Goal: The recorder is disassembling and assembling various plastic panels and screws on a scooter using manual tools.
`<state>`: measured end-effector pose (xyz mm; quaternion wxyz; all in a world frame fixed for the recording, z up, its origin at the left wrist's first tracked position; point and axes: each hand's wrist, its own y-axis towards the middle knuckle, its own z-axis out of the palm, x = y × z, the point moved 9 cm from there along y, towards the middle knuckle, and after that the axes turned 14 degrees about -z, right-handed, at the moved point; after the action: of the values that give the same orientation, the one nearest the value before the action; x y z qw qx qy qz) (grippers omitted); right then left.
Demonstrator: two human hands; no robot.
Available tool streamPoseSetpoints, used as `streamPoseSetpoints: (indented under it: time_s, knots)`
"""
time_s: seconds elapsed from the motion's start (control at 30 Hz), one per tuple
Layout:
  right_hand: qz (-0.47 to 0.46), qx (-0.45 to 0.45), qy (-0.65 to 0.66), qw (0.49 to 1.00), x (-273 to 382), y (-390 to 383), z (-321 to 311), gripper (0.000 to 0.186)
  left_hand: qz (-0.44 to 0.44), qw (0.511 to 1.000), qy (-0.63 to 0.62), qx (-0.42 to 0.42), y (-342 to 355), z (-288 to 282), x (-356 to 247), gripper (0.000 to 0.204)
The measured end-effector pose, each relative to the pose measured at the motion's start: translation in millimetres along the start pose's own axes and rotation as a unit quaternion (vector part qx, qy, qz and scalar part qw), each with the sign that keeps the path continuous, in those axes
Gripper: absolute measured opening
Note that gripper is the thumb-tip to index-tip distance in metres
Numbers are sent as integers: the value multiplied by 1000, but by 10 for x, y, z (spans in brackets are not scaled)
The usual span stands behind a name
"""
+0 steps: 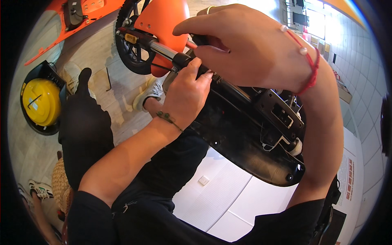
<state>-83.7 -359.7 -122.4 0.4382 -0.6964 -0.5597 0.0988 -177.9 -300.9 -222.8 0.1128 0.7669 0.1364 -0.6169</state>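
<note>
Your left hand (187,97) is clamped on the fork (164,50): the nearer one. Fork's long axis slants from the wheel (134,67), upper left, down rightward. Your right hand (249,47) arches over it, thumb parted; grip hidden, can't tell.

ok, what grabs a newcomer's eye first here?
The orange fender up top, over the black wheel. Then the left hand at the silver-and-black tube, upper center, and the red-braceleted right hand above it. Off left, a round yellow object on the floor.
</note>
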Motion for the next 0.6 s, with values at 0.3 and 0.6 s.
streamPoseSetpoints:
  time_s: [0.3, 0.6]
  knots:
    - [-23, 5, -59, 998, 85, 42, -50, 30, 10, 999, 3, -40, -6, -63, 17, 16]
    - [-16, -1, -246, 969, 55, 43, 181, 17, 8, 999, -28, -24, 8, -103, 28, 18]
